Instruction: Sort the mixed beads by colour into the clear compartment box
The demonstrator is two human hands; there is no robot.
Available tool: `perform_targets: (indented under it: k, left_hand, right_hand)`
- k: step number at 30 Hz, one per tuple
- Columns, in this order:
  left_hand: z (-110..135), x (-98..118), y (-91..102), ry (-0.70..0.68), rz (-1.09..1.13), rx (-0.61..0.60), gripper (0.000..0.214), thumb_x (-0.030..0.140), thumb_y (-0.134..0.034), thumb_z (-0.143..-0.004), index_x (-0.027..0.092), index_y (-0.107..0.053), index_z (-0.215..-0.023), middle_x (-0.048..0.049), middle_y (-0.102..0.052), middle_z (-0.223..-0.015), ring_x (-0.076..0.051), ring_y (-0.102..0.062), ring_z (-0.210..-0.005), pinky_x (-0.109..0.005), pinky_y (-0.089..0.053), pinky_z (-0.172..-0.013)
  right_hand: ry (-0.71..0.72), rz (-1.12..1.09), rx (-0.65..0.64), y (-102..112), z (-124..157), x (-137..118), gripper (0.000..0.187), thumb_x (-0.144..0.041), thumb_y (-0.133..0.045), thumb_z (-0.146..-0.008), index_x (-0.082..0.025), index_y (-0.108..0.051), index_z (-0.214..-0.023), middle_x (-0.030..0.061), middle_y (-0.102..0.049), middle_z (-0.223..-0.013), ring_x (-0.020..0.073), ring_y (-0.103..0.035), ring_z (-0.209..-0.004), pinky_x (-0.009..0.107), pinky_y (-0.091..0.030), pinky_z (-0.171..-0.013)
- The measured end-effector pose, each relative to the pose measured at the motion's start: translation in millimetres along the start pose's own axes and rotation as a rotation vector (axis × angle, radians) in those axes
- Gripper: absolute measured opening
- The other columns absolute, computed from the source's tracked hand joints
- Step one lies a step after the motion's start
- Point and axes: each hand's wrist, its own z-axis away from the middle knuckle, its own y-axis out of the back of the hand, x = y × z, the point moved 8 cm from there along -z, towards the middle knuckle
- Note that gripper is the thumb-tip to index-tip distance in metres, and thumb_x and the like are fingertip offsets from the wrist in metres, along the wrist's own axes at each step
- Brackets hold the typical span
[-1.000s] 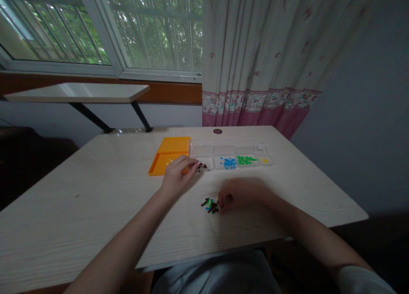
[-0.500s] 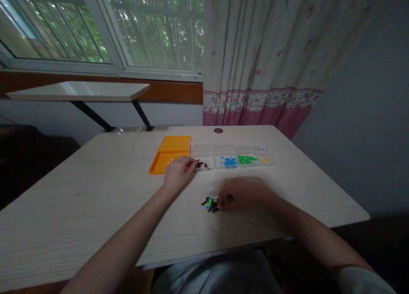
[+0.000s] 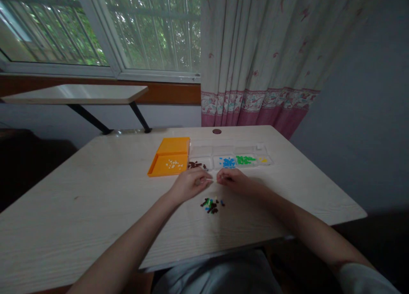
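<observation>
My left hand [image 3: 191, 184] is in front of the clear box, its fingertips drawn together and pointing right; anything between them is too small to name. Facing it a short gap away, my right hand [image 3: 234, 180] has curled fingers, and what they may hold is hidden. Below both hands lies a small mixed pile of brown, green, blue and white pieces [image 3: 211, 205] on the table. Brown pieces [image 3: 195, 164] fill part of the compartment just behind my left hand. Blue pieces [image 3: 228, 162] sit in the compartment behind my right hand.
An open orange case [image 3: 155, 168] holds white pieces [image 3: 174, 163] at the left. The clear divided box [image 3: 209, 157] also contains green pieces [image 3: 245, 159] and yellow pieces [image 3: 263, 159]. A raised shelf [image 3: 96, 93] stands at the back left of the table [image 3: 96, 191].
My right hand has moved up from the mixed pile towards my left hand. My left hand has come right and nearer, away from the brown pieces, uncovering more of them.
</observation>
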Motion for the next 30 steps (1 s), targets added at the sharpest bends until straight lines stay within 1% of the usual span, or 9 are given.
perform_targets:
  k: [4, 10, 16, 17, 19, 21, 23, 26, 30]
  left_hand:
    - [-0.9, 8.8, -4.4, -0.040, 0.027, -0.016, 0.019, 0.029, -0.050, -0.082, 0.018, -0.064, -0.088, -0.0038, -0.062, -0.073, -0.011, -0.056, -0.066, -0.020, -0.043, -0.060]
    - [-2.3, 19.9, -2.5, -0.097, 0.008, -0.013, 0.018, 0.026, -0.048, -0.084, 0.016, -0.063, -0.083, -0.0037, -0.061, -0.070, -0.011, -0.056, -0.065, -0.019, -0.041, -0.057]
    - [-0.6, 21.0, -3.1, -0.125, -0.012, -0.025, 0.018, 0.025, -0.046, -0.085, 0.017, -0.061, -0.081, -0.0042, -0.060, -0.072, -0.011, -0.056, -0.067, -0.020, -0.042, -0.060]
    - [-0.4, 19.6, -1.3, -0.116, -0.016, -0.011, 0.018, 0.026, -0.046, -0.085, 0.017, -0.061, -0.081, -0.0044, -0.060, -0.072, -0.012, -0.056, -0.068, -0.020, -0.043, -0.060]
    - [-0.2, 16.4, 5.5, -0.085, -0.025, 0.040, 0.018, 0.027, -0.047, -0.085, 0.016, -0.062, -0.080, -0.0051, -0.060, -0.073, -0.012, -0.057, -0.069, -0.021, -0.044, -0.062]
    - [0.6, 14.4, 16.6, -0.057, -0.038, 0.129, 0.018, 0.027, -0.049, -0.084, 0.016, -0.062, -0.080, -0.0060, -0.061, -0.073, -0.013, -0.057, -0.070, -0.021, -0.045, -0.063]
    - [2.3, 15.1, 28.9, -0.048, -0.055, 0.230, 0.016, 0.026, -0.051, -0.083, 0.015, -0.062, -0.080, -0.0066, -0.062, -0.074, -0.013, -0.057, -0.070, -0.021, -0.046, -0.063]
    - [5.7, 19.5, 41.8, -0.066, -0.082, 0.347, 0.011, 0.021, -0.054, -0.081, 0.015, -0.063, -0.082, -0.0067, -0.063, -0.077, -0.012, -0.058, -0.071, -0.021, -0.047, -0.064]
    - [7.4, 22.8, 43.9, -0.077, -0.107, 0.383, 0.010, 0.020, -0.054, -0.081, 0.015, -0.063, -0.083, -0.0066, -0.064, -0.079, -0.012, -0.059, -0.072, -0.021, -0.046, -0.064]
  right_hand:
    - [-0.030, 0.013, 0.034, -1.6, -0.6, 5.4, 0.015, -0.028, -0.049, -0.083, -0.015, -0.057, -0.080, 0.0001, -0.058, -0.069, 0.0092, -0.049, -0.061, 0.020, -0.039, -0.060]
    - [-0.048, 0.002, 0.047, -5.3, -0.7, 5.4, 0.015, -0.028, -0.051, -0.082, -0.015, -0.058, -0.080, -0.0006, -0.057, -0.065, 0.0084, -0.048, -0.056, 0.019, -0.037, -0.055]
    - [-0.018, -0.003, 0.019, -4.5, -0.4, 3.2, 0.019, -0.029, -0.048, -0.085, -0.014, -0.058, -0.079, -0.0004, -0.057, -0.067, 0.0087, -0.048, -0.059, 0.019, -0.038, -0.059]
    - [-0.016, 0.004, -0.006, -4.2, 0.1, 2.6, 0.019, -0.029, -0.047, -0.085, -0.014, -0.058, -0.081, -0.0011, -0.056, -0.066, 0.0083, -0.047, -0.058, 0.019, -0.037, -0.057]
    - [-0.030, 0.030, -0.107, -6.9, 2.0, 1.9, 0.019, -0.030, -0.049, -0.083, -0.014, -0.059, -0.082, -0.0035, -0.052, -0.060, 0.0071, -0.043, -0.052, 0.017, -0.034, -0.052]
    - [-0.067, 0.069, -0.245, -12.1, 5.6, 1.8, 0.017, -0.030, -0.055, -0.079, -0.014, -0.061, -0.082, -0.0054, -0.048, -0.055, 0.0059, -0.041, -0.048, 0.016, -0.031, -0.048]
    - [-0.106, 0.103, -0.354, -16.0, 9.5, 1.3, 0.017, -0.029, -0.060, -0.075, -0.015, -0.063, -0.082, -0.0057, -0.050, -0.054, 0.0052, -0.042, -0.047, 0.016, -0.030, -0.046]
    - [-0.131, 0.136, -0.405, -17.2, 11.5, -0.9, 0.017, -0.029, -0.062, -0.072, -0.016, -0.065, -0.083, -0.0049, -0.053, -0.056, 0.0057, -0.046, -0.050, 0.016, -0.032, -0.048]
    - [-0.136, 0.167, -0.409, -18.5, 11.9, -1.3, 0.016, -0.028, -0.063, -0.071, -0.017, -0.065, -0.083, -0.0052, -0.054, -0.057, 0.0059, -0.047, -0.050, 0.016, -0.033, -0.048]
